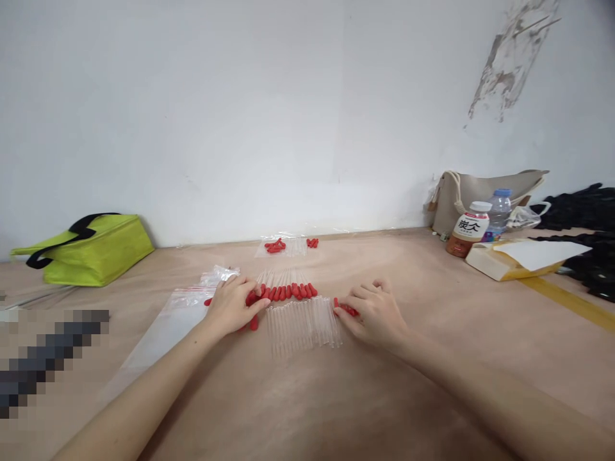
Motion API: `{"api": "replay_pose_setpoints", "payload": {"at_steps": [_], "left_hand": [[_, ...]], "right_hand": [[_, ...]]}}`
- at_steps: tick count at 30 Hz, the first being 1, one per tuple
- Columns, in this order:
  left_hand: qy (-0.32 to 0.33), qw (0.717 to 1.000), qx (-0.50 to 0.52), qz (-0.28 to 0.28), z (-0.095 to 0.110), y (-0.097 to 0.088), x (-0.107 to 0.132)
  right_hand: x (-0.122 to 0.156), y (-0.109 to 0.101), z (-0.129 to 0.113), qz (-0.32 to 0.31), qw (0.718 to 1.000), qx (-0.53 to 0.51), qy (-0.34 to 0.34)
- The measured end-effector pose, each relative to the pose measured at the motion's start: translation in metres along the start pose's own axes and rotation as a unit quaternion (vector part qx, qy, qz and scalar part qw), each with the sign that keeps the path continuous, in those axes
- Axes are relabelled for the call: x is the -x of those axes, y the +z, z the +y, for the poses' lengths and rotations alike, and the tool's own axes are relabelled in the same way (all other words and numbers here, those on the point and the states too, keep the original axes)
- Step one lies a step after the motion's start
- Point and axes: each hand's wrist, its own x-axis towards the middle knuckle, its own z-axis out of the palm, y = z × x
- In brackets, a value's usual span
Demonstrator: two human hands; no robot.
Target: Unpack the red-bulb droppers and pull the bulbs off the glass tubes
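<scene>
Clear thin dropper tubes [302,323] lie side by side in a row on the brown tabletop. Just behind them is a row of droppers with red rubber bulbs [288,292], bulb ends toward me. My left hand [233,304] is at the left end of the rows, thumb and fingers curled around red rubber bulbs; another loose bulb [254,323] lies below it. At the right end, my right hand [372,312] has its fingers bent over a few red bulbs [352,310], the thumb beside the tubes. Both palms are hidden.
Clear plastic bags [163,326] lie under and left of my left hand. Farther back sits a bag with more red bulbs [275,246]. A green bag [103,250] stands left. Bottles [468,229], a beige bag [485,186] and a yellow-white box [504,262] are right.
</scene>
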Motion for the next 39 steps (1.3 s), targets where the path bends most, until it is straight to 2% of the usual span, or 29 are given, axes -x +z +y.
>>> {"api": "replay_pose_setpoints", "payload": {"at_steps": [5,10,16,23,27,29,32,35,39], "left_hand": [[0.006,0.998,-0.051,0.033,0.008,0.011,0.002],[0.007,0.995,-0.055,0.086,0.009,0.017,0.004],[-0.015,0.991,0.02,0.128,0.005,0.016,0.006],[-0.053,0.985,0.099,0.128,0.005,0.014,0.009],[-0.063,0.979,0.159,0.108,0.007,0.015,0.008],[-0.085,0.971,0.193,0.114,0.007,0.015,0.008],[-0.121,0.946,0.251,0.165,0.01,0.011,0.009],[-0.088,0.928,0.299,0.204,0.026,0.005,0.014],[0.024,0.92,0.357,0.162,0.063,0.008,0.03]], "right_hand": [[0.026,-0.006,0.011,0.05,0.998,-0.021,0.04],[0.029,-0.001,0.007,0.048,0.998,-0.034,0.026],[0.031,0.004,0.006,0.048,0.997,-0.054,0.02],[0.034,0.005,0.007,0.052,0.998,-0.043,0.015],[0.033,0.003,0.007,0.045,0.998,-0.037,0.01],[0.034,0.003,0.007,0.041,0.998,-0.036,0.008],[0.034,0.005,0.007,0.046,0.998,-0.038,0.005],[0.034,0.004,0.006,0.07,0.997,-0.034,0.01],[0.032,-0.003,0.004,0.113,0.993,0.011,-0.015]]}}
